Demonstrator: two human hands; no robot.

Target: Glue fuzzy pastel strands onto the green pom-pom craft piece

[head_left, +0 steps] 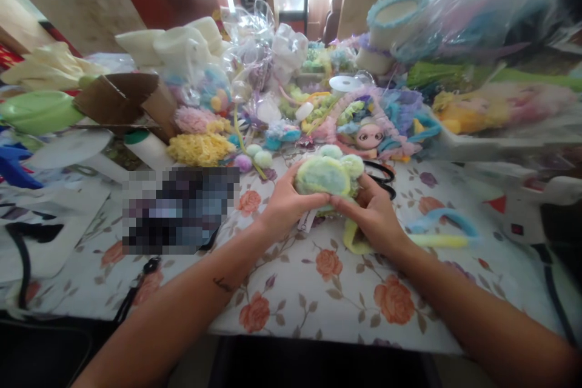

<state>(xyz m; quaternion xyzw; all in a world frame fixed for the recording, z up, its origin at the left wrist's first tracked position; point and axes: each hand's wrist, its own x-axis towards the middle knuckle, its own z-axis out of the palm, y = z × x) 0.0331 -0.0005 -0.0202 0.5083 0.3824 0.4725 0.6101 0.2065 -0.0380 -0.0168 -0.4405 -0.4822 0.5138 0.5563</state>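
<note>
Both hands form the grip: left hand (pixel 290 197) and right hand (pixel 376 213) hold a pale green plush piece (pixel 324 177) between them, just right of the frame's center. Thumbs nearly meet along its lower edge while the other fingers are largely hidden. Its long axis runs roughly left to right across the frame, from one palm toward the other, with fluffy balls clustered at its upper right, nearer the right hand. Neither hand is clearly closer, as both touch it. Whether the piece rests on the tabletop (pixel 295 294) cannot be told. A white tag (pixel 307 220) hangs below it, by the left hand.

Rose-print cloth covers the tabletop, bare toward the lower center. Black rings (pixel 386 174) lie just beyond the right hand; a blue-and-yellow band (pixel 454 221) blurs to its right, near a white tool (pixel 530 203) with a red trigger. Across the middle, a doll's head (pixel 369 135), yellow yarn (pixel 200 149) and small pom-poms (pixel 259 156) crowd together. A cardboard box (pixel 122 100) stands at left; plastic bags fill the upper right, and bright windows line the top.
</note>
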